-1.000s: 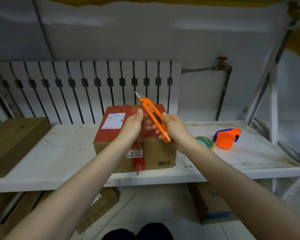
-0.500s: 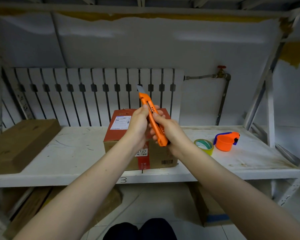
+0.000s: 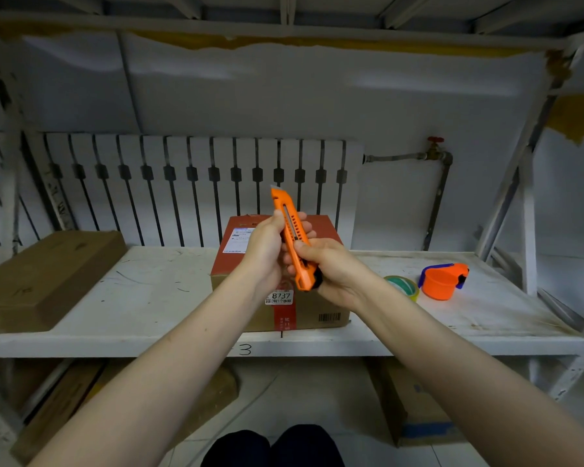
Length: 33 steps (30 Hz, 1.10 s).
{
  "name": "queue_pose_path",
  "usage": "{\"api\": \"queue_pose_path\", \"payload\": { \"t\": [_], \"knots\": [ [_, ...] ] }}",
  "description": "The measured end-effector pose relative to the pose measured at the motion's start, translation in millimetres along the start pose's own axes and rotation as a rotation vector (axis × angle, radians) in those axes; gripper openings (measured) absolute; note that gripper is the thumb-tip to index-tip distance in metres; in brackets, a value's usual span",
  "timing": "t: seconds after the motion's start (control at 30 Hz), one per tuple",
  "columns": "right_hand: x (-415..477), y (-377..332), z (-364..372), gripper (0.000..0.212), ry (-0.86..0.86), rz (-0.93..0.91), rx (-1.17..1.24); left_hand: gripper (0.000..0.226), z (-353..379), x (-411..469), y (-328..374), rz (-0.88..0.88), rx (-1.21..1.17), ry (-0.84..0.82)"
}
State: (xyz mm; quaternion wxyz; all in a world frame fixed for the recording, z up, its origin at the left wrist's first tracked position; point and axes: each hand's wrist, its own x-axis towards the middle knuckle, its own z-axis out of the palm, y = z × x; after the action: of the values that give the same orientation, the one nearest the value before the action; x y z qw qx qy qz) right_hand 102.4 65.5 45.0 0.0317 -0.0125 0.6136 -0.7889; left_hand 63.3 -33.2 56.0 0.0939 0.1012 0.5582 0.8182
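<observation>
Both hands, left hand (image 3: 265,246) and right hand (image 3: 331,267), grip the orange knife (image 3: 292,241) upright, fingers curled round it, above the box (image 3: 304,308) on the shelf (image 3: 142,298). Tape roll (image 3: 403,287) and orange dispenser (image 3: 442,281) sit right; a flat carton (image 3: 44,278) lies left.

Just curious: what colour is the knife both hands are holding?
Orange knife, black at its butt; head view shows it.

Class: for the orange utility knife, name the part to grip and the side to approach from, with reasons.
Grip the orange utility knife by its lower handle, from below and the right, as the right hand does. It stands nearly upright with its blade tip exposed on top, so the grip probably belongs low, away from it.
</observation>
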Motion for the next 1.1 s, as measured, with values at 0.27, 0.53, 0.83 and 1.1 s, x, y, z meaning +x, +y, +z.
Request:
{"api": "queue_pose_path", "payload": {
  "t": [0.27, 0.53, 0.83, 1.1],
  "knots": [
    [0, 7, -4, 0.02, -0.053, -0.04, -0.018, 0.042, -3, 3, 0, 0.004, 0.016, -0.01],
    [-3, 15, -5, 0.039, 0.123, -0.09, -0.205, 0.039, -4, 10, 0, 0.066, 0.092, -0.069],
    [0, 16, -12, 0.028, 0.008, -0.002, -0.062, 0.039, -7, 13, -6, 0.066, 0.131, -0.079],
    [-2, 24, -27, 0.027, 0.005, 0.017, -0.028, 0.038, -5, 19, -13, -0.013, 0.152, -0.101]
  ]
}}
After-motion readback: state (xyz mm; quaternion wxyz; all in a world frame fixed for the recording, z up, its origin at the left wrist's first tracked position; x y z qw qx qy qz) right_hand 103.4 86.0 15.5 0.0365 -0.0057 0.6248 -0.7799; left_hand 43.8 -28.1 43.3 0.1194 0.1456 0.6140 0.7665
